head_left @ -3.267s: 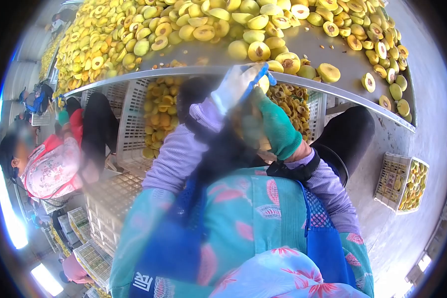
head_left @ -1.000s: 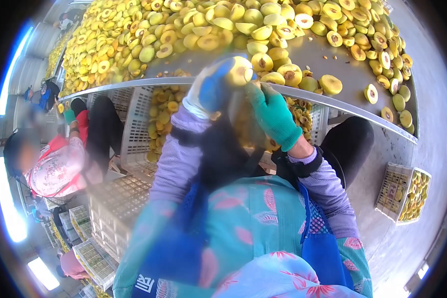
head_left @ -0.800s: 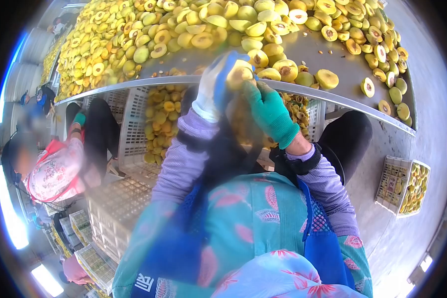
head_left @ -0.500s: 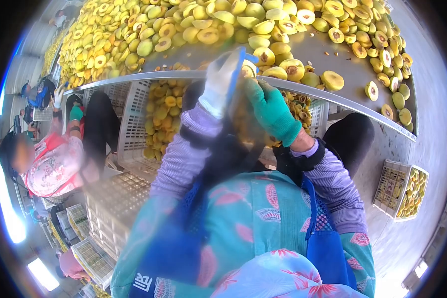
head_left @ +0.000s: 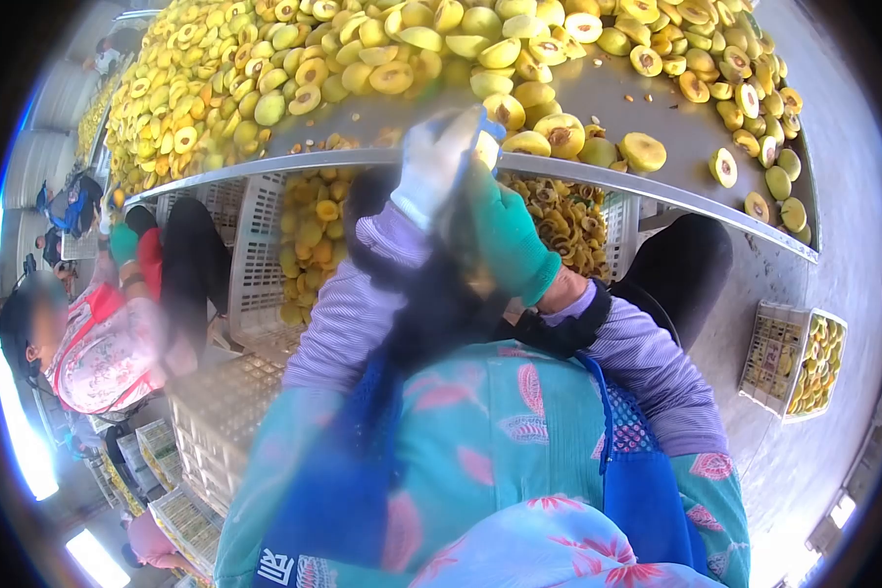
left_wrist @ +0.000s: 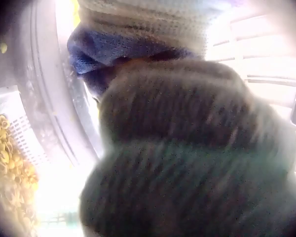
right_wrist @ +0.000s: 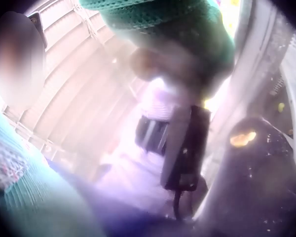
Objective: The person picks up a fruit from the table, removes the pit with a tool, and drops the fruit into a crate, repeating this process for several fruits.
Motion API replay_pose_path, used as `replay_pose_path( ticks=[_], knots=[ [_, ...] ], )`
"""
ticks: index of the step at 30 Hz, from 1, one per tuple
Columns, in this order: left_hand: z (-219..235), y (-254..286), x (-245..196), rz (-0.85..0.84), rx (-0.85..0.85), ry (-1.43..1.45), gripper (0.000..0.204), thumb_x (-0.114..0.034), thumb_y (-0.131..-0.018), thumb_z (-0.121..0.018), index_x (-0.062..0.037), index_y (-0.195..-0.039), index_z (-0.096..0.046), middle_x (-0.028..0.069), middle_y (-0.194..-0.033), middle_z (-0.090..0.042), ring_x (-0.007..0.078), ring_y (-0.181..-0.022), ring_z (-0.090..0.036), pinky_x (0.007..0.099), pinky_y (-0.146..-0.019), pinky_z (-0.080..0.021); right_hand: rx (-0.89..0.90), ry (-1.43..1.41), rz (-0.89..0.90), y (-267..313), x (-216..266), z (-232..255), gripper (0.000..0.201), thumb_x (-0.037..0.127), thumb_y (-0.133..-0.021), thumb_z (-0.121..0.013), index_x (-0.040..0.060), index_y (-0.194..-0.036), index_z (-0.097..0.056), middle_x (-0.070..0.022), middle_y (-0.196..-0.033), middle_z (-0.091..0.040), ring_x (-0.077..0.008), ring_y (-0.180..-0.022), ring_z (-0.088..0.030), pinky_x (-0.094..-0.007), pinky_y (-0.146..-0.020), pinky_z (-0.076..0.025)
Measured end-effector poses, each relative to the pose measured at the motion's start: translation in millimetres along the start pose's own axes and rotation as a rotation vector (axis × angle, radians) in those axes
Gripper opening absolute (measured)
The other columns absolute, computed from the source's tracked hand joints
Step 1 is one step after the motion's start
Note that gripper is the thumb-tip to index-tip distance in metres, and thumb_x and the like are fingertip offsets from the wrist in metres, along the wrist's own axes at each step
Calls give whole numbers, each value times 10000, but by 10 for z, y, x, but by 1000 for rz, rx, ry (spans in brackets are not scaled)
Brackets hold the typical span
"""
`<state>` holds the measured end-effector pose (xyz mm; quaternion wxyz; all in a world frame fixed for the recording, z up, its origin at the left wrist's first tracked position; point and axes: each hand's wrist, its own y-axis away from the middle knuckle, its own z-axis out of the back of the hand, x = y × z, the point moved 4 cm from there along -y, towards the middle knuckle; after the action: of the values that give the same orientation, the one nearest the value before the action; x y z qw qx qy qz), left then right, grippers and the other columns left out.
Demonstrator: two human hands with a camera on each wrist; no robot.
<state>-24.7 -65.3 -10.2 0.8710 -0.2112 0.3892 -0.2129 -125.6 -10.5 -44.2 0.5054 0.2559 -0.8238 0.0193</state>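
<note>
My left hand [head_left: 433, 165], in a white glove with blue on the finger side, curls round a yellow peach half [head_left: 487, 149] above the near edge of the metal table. Only a pale strip of the fruit shows. My right hand [head_left: 510, 233], in a green glove, is against it from below right, fingertips right at the fruit. In the left wrist view the bent green fingers [left_wrist: 177, 118] fill the foreground, in front of the white and blue glove [left_wrist: 153, 27]. The right wrist view has the green glove [right_wrist: 172, 44] at its top; I cannot tell what it holds.
The metal table [head_left: 598, 98] bears a heap of peach halves [head_left: 265, 59], with loose ones near its rim. Below stand a crate [head_left: 255, 245] of halves and dark scraps [head_left: 568, 220]. A filled crate [head_left: 779, 353] stands right; another person [head_left: 108, 338] sits left beside stacked crates [head_left: 216, 416].
One second ago the peach half's cut face showed in my left hand. That hand has since turned, its back now showing and the fruit mostly hidden. My right hand has shifted slightly left.
</note>
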Motion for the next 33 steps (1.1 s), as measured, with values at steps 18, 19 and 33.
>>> replay_pose_path(
  ticks=[18,19,33],
  knots=[
    [50,-211,-326,70,340,651,350,-347,-906,-529,-12,-969,-609,103,-821,-637,221,-741,-628,323,-693,-507,318,-560,-425,348,296,-224,386,574,-921,-440,207,-804,-466,78,-579,-345,-80,-439,-312,-244,-433,-292],
    [60,-223,-360,44,330,671,387,-376,-917,-511,-3,-968,-603,107,-815,-632,215,-727,-622,319,-682,-504,344,-616,-411,355,322,-248,387,572,-924,-434,207,-802,-467,78,-576,-341,-81,-436,-308,-244,-429,-292],
    [360,207,-380,521,-140,1126,326,-221,-882,-605,31,-1075,-534,143,-867,-619,225,-720,-614,317,-643,-526,785,-956,-538,404,306,-498,412,549,-961,-356,180,-811,-465,83,-544,-324,-68,-414,-305,-236,-407,-277]
  ],
)
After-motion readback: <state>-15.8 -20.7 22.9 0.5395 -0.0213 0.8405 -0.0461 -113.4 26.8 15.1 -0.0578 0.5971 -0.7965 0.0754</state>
